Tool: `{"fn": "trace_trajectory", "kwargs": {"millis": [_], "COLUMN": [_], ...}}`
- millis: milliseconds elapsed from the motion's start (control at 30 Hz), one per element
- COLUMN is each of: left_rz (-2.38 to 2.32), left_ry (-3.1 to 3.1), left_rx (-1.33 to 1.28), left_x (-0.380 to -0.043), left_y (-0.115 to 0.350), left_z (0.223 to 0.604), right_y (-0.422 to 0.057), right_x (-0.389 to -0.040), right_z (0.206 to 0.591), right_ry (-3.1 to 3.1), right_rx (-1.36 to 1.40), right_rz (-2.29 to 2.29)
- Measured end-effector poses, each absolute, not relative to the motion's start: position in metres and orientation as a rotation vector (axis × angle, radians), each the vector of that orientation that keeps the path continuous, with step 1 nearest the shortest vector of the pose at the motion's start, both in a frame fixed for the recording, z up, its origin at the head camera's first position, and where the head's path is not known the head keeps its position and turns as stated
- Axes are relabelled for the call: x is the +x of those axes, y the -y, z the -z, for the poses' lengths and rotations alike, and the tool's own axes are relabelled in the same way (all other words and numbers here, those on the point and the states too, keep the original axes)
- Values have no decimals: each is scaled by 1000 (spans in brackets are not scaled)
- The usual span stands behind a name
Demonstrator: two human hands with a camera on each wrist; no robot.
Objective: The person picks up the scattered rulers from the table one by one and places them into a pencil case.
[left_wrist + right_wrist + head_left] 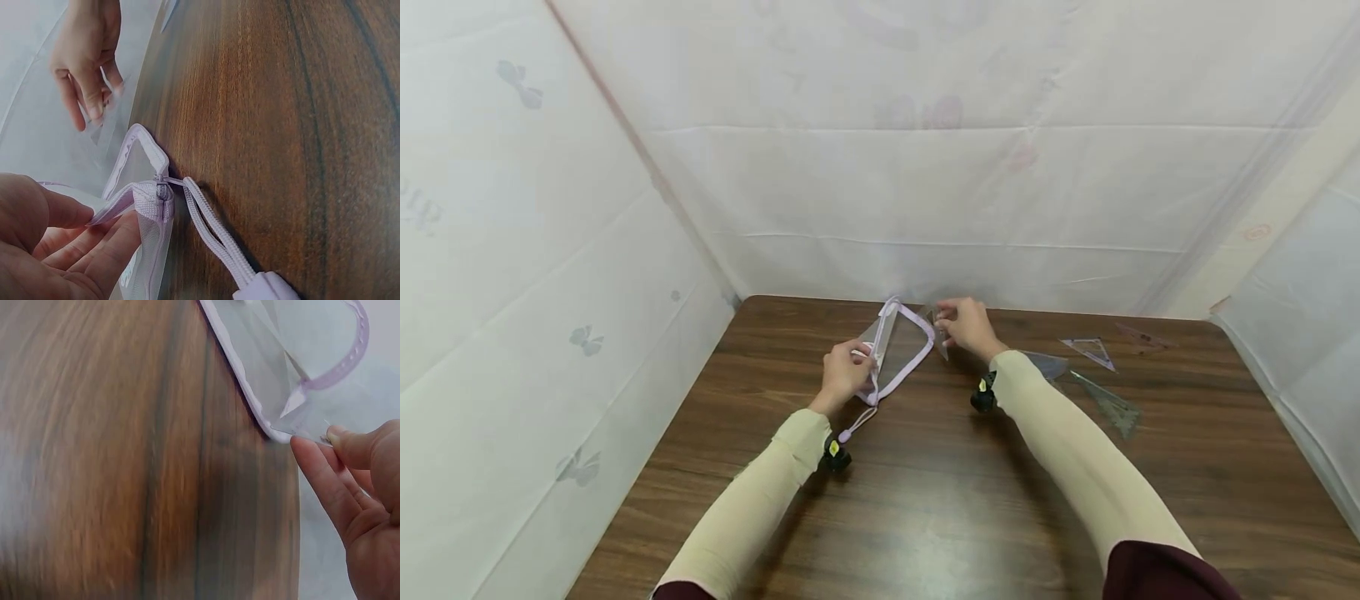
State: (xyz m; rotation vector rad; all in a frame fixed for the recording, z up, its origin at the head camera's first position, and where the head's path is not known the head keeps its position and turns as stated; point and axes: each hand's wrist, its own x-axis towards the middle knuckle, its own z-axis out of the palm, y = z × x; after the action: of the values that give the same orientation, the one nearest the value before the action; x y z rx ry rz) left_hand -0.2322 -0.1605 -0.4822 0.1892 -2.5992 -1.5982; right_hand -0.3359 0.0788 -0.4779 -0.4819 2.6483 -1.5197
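Wood-grained tabletop (917,500) lies beneath the lilac-trimmed pouch (904,343), whose left part we pinch in our left hand (847,368), while beside its right end our right hand (966,327) pinches a clear set square (306,427) on the pouch-facing side, long edge slanting roughly front to back.

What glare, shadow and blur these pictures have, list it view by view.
Head: pale glare on the near middle of the table, dark shadows alongside both forearms; left wrist: the clear set square in the right hand looks hazy, its edges faint; right wrist: wood grain soft and smeared, a whitish sheen at the left edge.
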Motion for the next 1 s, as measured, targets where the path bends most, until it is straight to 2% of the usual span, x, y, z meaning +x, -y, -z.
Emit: {"fn": "trace_trajectory", "kwargs": {"millis": [467,1000], "left_rz": [1590,1611], "left_ry": [2591,2596], "left_rx": [184,211], "left_x": [-233,-231], "left_y": [160,160], "left_z": [484,482], "right_y": [-46,-16], "right_x": [-333,-326], "right_z": [489,498], "right_ry": [-2790,-2564], "right_rx": [-454,-286], "right_rz": [1552,1826]}}
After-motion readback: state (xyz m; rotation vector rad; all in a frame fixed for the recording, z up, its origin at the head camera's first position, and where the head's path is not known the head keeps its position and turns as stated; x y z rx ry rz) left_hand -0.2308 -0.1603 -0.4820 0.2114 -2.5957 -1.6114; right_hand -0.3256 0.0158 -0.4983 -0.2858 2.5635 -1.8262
